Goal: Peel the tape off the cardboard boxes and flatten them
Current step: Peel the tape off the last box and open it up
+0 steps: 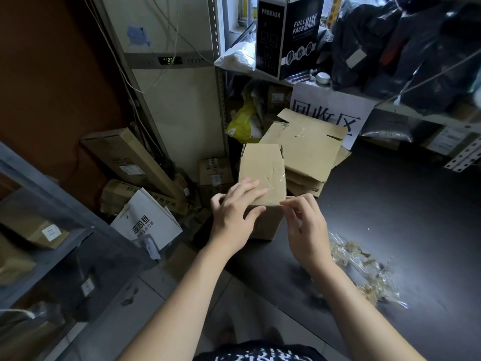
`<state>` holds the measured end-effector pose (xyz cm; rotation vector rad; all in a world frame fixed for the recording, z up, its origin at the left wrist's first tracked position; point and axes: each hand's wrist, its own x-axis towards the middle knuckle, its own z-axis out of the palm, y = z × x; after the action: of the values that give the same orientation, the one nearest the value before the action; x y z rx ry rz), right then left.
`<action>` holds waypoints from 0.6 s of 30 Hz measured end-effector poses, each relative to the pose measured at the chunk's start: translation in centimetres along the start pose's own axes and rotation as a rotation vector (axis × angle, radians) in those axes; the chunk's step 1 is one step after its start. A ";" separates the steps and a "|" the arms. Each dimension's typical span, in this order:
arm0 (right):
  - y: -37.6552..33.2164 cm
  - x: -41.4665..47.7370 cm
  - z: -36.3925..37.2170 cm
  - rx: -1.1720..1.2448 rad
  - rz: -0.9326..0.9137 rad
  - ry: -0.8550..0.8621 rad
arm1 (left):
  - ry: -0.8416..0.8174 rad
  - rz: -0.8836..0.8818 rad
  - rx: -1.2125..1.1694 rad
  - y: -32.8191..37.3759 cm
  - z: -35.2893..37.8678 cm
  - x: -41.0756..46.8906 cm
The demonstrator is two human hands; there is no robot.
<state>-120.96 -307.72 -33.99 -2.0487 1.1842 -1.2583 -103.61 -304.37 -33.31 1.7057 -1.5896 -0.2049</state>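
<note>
1. Box (260, 166): small brown carton, upright at the left edge of the dark worktop (395, 204), one flap raised towards the camera.
2. Tape (273, 182): clear, crinkled strip on the raised flap, running down to its near right corner.
3. Left hand (235, 217): grip wide, fingers lying nearly straight on the flap's lower left, thumb at the box's left side. The hand hides the box's near left corner.
4. Right hand (304, 225): grip narrow, thumb and forefinger pinched together at the flap's near right corner, on the tape's end as far as can be seen. The other fingers are loosely curled above the worktop.
5. Flat boxes (304, 144): stack of flattened cartons just behind the box, partly hidden by the flap.
6. Tape scraps (364, 272): loose heap of clear, yellowish strips on the worktop, right of the right forearm and apart from the box.
7. Sign (330, 108): white sheet with large dark characters, behind the stack, its lower part covered by it.
8. Mask box (286, 35): black, on the shelf above the sign, dark bags beside it.
9. Yellow bag (242, 121): left of the stack, below the shelf.
10. White box (148, 222): on the floor left of the worktop, among brown cartons.
11. Long carton (127, 157): leaning behind the white box.
</note>
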 end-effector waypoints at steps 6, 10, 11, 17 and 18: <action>-0.2 0.3 -0.6 0.286 0.200 -0.103 | 0.092 0.085 -0.026 -0.9 -1.3 -0.5; 1.1 1.0 0.8 -0.013 -0.077 -0.159 | 0.039 0.105 -0.037 -1.4 -2.6 -0.6; 1.1 1.0 1.3 -0.028 -0.094 -0.167 | -0.006 0.095 -0.080 -1.6 -2.9 -0.5; -0.1 0.3 3.3 0.028 -0.063 -0.115 | -0.160 0.035 -0.225 -2.3 -4.6 -0.7; 0.1 0.3 3.4 0.021 -0.068 -0.121 | -0.165 0.031 -0.223 -2.3 -4.8 -0.6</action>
<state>-117.98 -308.21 -35.53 -2.1331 1.0508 -1.1545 -99.01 -302.02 -31.68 1.5233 -1.6433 -0.5004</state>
